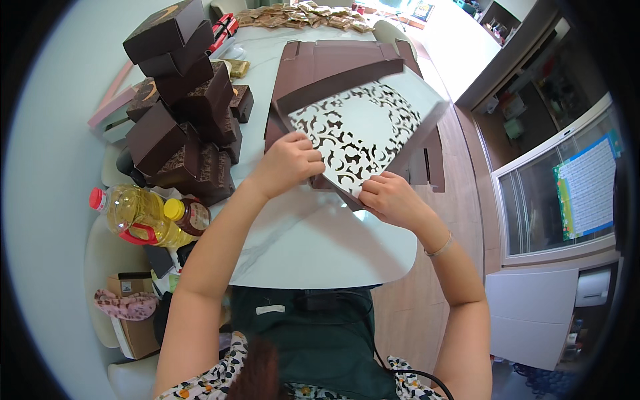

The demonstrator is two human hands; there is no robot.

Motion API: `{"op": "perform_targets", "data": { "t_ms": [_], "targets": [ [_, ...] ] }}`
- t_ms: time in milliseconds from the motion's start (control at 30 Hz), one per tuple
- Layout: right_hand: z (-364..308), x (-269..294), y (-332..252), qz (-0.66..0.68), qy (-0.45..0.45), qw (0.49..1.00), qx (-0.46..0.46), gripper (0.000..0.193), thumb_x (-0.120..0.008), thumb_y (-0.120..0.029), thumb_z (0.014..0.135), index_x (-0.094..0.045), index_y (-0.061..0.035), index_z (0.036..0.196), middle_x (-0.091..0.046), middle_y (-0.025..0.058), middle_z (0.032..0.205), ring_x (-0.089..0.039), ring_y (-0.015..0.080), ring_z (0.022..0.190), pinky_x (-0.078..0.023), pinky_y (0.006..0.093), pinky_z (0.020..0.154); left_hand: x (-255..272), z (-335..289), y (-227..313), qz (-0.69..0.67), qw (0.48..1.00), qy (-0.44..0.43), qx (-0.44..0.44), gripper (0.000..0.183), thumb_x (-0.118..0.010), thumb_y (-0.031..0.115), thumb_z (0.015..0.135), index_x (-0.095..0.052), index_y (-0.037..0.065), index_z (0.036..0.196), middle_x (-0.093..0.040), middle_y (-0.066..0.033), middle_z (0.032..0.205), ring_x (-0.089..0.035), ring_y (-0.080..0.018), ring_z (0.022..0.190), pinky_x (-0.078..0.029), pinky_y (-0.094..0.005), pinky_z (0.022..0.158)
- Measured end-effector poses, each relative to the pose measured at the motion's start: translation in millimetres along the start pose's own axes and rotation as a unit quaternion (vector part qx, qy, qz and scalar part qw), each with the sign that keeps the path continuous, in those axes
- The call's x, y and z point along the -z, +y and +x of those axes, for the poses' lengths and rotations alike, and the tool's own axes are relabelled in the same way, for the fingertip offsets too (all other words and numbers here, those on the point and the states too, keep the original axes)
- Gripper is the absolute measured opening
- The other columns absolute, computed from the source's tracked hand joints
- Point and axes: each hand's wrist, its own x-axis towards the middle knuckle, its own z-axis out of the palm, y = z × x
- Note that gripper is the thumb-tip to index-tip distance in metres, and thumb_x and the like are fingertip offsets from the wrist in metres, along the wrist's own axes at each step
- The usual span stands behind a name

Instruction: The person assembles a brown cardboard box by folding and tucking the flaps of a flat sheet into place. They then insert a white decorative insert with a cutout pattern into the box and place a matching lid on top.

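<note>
Above the table I hold a cardboard box piece (363, 127), tilted with one corner toward me. Its inner face is white, with a cut-out scroll pattern that shows dark through the gaps, and brown walls are folded up along parts of its edge. My left hand (287, 163) is closed on its near left edge. At the near corner, my right hand (393, 200) pinches the edge between thumb and fingers. Beneath and beyond it lie flat brown cardboard sheets (313, 60), partly hidden by the piece.
Folded dark brown boxes (173, 100) are piled high at the left. Beside them stand an oil bottle (137, 213) with a red cap and a brown jar (193, 217) with a yellow lid. Small packets (300, 15) cover the far end of the white table (320, 247).
</note>
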Motion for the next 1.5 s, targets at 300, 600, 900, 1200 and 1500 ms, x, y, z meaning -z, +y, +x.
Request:
{"op": "perform_targets", "data": {
  "t_ms": [300, 600, 900, 1200, 1500],
  "targets": [
    [-40, -36, 84, -0.021, 0.003, 0.988, -0.155, 0.015, -0.072, -0.013, 0.075, -0.060, -0.0094, 0.082, -0.059, 0.0029, 0.085, -0.060, 0.0219, 0.087, -0.051, 0.0357, 0.072, -25, 2, -35, 0.057, 0.986, 0.009, 0.154, 0.008, -0.068, 0.010, 0.063, -0.070, 0.017, 0.065, -0.056, -0.0009, 0.103, -0.052, -0.0177, 0.105, -0.031, -0.0464, 0.109],
    [-7, -24, 38, -0.046, -0.066, 0.978, -0.191, 0.013, -0.073, -0.015, 0.073, -0.063, -0.0099, 0.080, -0.061, 0.0021, 0.082, -0.064, 0.0211, 0.082, -0.053, 0.0358, 0.065, -44, -25, -20, -0.066, 0.887, 0.125, 0.439, 0.041, -0.051, -0.007, 0.076, -0.070, 0.012, 0.107, -0.057, -0.0121, 0.124, -0.052, -0.0343, 0.115, -0.046, -0.0390, 0.096],
    [0, -41, 31, -0.005, -0.147, 0.973, -0.176, 0.009, -0.064, -0.008, 0.074, -0.065, -0.0083, 0.083, -0.063, 0.0052, 0.084, -0.065, 0.0247, 0.084, -0.054, 0.0385, 0.068, -44, -22, -10, -0.164, 0.877, -0.077, 0.445, 0.029, -0.077, 0.021, 0.074, -0.063, 0.007, 0.096, -0.053, -0.0114, 0.120, -0.065, -0.0297, 0.087, -0.053, -0.0405, 0.075],
    [28, -36, 32, 0.151, -0.302, 0.918, -0.208, 0.016, -0.066, -0.019, 0.079, -0.070, -0.0047, 0.086, -0.068, 0.0115, 0.080, -0.065, 0.0291, 0.075, -0.053, 0.0364, 0.068, -63, -5, -20, -0.067, 0.812, -0.230, 0.533, 0.077, -0.078, 0.009, 0.062, -0.044, 0.020, 0.129, -0.047, -0.0179, 0.119, -0.064, -0.0381, 0.093, -0.054, -0.0439, 0.079],
    [134, -67, 36, 0.602, 0.069, 0.716, -0.348, 0.042, -0.061, -0.033, 0.092, -0.062, 0.0055, 0.110, -0.064, 0.0102, 0.096, -0.062, 0.0148, 0.085, -0.054, 0.0265, 0.070, -47, -4, 3, -0.037, 0.835, -0.212, 0.507, 0.090, -0.072, 0.003, 0.067, -0.029, 0.008, 0.146, -0.052, -0.0170, 0.111, -0.066, -0.0345, 0.090, -0.056, -0.0416, 0.073]
  ]
}}
